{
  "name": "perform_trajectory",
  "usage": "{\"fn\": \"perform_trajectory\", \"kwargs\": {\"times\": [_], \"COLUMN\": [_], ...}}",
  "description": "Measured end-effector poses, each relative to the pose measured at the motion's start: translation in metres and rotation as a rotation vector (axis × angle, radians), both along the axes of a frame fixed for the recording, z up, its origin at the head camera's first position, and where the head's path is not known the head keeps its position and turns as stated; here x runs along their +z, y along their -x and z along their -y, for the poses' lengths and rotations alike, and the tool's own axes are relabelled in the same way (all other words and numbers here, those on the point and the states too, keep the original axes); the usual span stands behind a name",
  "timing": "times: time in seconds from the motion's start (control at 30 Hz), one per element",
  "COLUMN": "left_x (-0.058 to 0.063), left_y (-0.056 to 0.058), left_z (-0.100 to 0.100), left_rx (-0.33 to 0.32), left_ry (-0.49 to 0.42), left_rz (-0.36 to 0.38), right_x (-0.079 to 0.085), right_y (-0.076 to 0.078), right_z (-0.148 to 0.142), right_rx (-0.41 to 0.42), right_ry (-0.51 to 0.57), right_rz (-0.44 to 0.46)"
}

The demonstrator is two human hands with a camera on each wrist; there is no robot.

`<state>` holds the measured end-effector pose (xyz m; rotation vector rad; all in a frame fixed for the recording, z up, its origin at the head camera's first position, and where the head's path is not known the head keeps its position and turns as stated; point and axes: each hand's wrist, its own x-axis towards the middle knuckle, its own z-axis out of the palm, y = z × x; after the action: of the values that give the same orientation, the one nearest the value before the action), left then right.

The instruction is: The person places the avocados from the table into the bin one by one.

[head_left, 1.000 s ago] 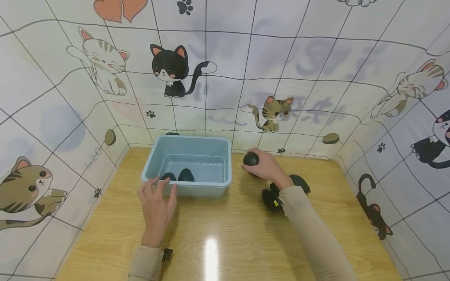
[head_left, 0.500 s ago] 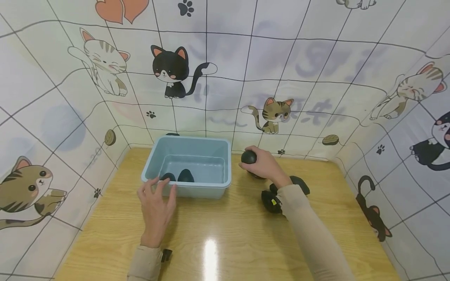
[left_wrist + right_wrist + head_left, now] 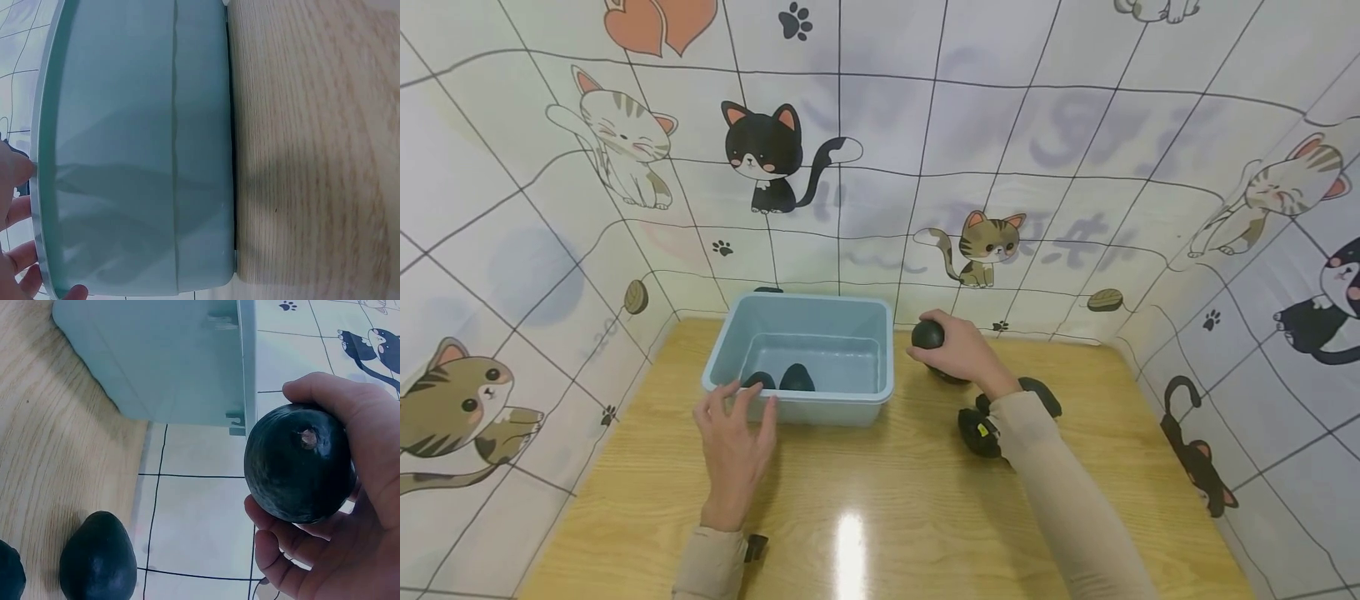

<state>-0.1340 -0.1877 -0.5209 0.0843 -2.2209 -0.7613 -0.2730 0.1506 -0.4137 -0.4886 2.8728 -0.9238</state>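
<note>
My right hand (image 3: 958,350) grips a dark green avocado (image 3: 928,334) above the table, right of a light blue plastic bin (image 3: 820,408). In the right wrist view, the stem scar of this avocado (image 3: 300,464) shows between thumb and fingers. My left hand (image 3: 735,437) rests at the bin's front left rim with fingers spread and relaxed, the tips touching the rim. Inside the bin lie two avocados, one at the left (image 3: 758,380) and one beside it (image 3: 797,377). Another avocado (image 3: 952,378) lies under my right hand, partly hidden.
Several more avocados lie near my right forearm, including one with a yellow sticker (image 3: 977,433) and one farther right (image 3: 1039,395); the sleeve partly covers them. The wooden table (image 3: 880,483) meets a cat-patterned cloth wall (image 3: 880,208) behind and at both sides.
My right hand has moved slightly left and up with the avocado, uncovering more of the one below. My left hand and the bin stay in place.
</note>
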Motion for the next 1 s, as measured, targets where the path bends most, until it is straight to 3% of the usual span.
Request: {"fn": "perform_trajectory", "kwargs": {"times": [1.0], "left_x": [0.0], "left_y": [0.0], "left_z": [0.002], "left_rx": [-0.006], "left_ry": [0.002], "left_rz": [-0.042], "right_x": [0.019], "right_y": [0.01], "right_z": [0.034], "right_rx": [0.108], "right_ry": [-0.051], "right_rz": [-0.054]}}
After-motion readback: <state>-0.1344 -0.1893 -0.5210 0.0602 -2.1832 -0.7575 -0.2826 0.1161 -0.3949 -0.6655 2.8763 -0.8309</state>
